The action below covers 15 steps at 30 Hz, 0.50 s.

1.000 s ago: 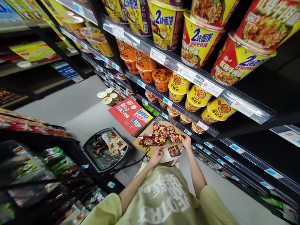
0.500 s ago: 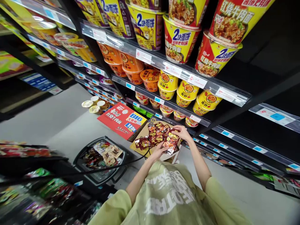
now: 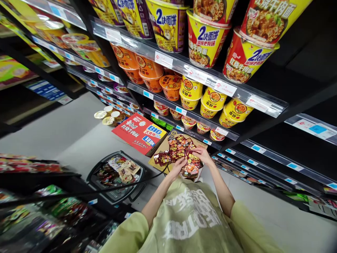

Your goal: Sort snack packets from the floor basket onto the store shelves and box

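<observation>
Between my two hands is a dark red snack packet [image 3: 191,168] with a food picture on its front. My left hand [image 3: 179,166] is closed on its left edge, and my right hand [image 3: 203,155] pinches its upper right part. Just beyond it, several similar dark red packets [image 3: 177,147] lie in a loose pile on a brown cardboard box [image 3: 157,161]. A single packet [image 3: 162,158] lies at the pile's left end. My hands partly cover the held packet's edges.
A red noodle carton [image 3: 137,135] sits left of the brown box. On the floor stands a dark basket [image 3: 116,196] full of packets. A black cable [image 3: 147,178] crosses in front of it. Shelves of noodle tubs [image 3: 205,38] rise ahead; small tubs [image 3: 107,120] stand at left.
The held packet has turned to lie more upright and square between my hands. My right hand has shifted slightly down on it. The view has tilted a little.
</observation>
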{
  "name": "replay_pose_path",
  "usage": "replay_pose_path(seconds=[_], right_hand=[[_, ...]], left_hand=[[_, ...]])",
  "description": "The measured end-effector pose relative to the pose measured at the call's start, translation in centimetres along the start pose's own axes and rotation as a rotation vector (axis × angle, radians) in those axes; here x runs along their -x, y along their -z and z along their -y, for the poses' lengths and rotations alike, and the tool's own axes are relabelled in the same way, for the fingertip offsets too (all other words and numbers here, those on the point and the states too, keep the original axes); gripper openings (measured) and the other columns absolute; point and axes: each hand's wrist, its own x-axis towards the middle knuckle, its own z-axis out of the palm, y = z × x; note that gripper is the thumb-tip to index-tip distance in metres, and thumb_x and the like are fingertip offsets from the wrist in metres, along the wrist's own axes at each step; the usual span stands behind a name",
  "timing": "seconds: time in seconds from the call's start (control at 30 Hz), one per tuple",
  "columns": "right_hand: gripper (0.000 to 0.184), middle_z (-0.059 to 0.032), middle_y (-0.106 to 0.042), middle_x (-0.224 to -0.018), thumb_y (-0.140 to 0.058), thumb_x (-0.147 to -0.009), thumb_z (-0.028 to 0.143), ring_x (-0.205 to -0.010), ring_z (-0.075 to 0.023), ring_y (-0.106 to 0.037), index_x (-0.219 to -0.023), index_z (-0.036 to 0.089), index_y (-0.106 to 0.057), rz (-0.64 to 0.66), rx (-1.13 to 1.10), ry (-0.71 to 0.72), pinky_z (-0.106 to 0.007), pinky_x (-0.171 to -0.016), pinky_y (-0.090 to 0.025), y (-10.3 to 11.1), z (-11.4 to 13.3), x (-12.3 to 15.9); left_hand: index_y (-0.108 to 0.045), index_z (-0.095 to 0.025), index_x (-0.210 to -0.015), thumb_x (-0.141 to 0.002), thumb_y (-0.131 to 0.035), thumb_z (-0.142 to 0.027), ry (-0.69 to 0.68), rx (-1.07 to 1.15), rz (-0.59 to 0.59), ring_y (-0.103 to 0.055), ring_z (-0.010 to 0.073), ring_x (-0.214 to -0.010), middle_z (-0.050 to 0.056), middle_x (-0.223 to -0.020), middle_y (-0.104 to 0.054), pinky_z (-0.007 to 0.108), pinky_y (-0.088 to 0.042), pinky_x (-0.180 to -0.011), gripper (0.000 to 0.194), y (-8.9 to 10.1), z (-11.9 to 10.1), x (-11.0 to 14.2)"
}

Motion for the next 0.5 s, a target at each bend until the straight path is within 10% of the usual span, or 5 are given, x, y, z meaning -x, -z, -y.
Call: replay_pose_path(seconds=[0.27, 0.5], right_hand=[[0.048, -0.0081, -0.082, -0.09, -0.094, -0.064, 0.054, -0.075, -0.0212, -0.076, -0.096, 0.02, -0.08, -0.277, -0.1, -0.016, -0.032, -0.07, -0.062, 4.4, 0.1, 2.3], [0.041, -0.003, -0.077, -0.085, -0.09, -0.069, 0.047, -0.049, -0.012, -0.057, -0.102, 0.027, -0.075, -0.421, -0.336, -0.043, -0.025, -0.041, -0.047, 7.3, -0.3, 4.9]], left_hand=[[-0.069, -0.02, -0.122, -0.079, -0.08, -0.068, 0.068, 0.049, -0.147, -0.074, 0.0253, -0.104, 0.012, -0.12, -0.077, 0.039, -0.059, -0.091, 0.065, 1.5, 0.5, -0.5], [-0.068, -0.023, -0.107, -0.104, -0.05, -0.048, 0.03, 0.324, -0.058, -0.037, 0.008, -0.043, -0.001, -0.072, -0.056, 0.031, -0.046, -0.056, 0.031, 3.5, -1.9, 1.6]])
